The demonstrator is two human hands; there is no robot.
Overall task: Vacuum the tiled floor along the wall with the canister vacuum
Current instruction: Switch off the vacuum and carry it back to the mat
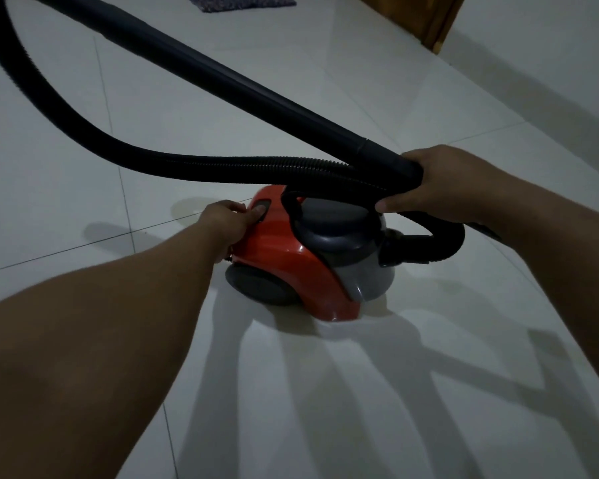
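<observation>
A red and grey canister vacuum (291, 261) stands on the white tiled floor (325, 392) at the centre. My left hand (223, 224) rests on its rear end, with a finger on the dark button (261, 207). My right hand (443, 184) grips the handle end of the black wand (222, 76), which slants up to the top left. The ribbed black hose (83, 129) loops from that handle round the left side and also curves into the canister's front at the right (443, 242). The wand's nozzle is out of view.
A dark speckled mat (239, 1) lies at the top edge. A brown wooden door frame (433, 22) stands at the top right beside the white wall (550, 63), which runs along the right side. Open tiles lie in front and to the left.
</observation>
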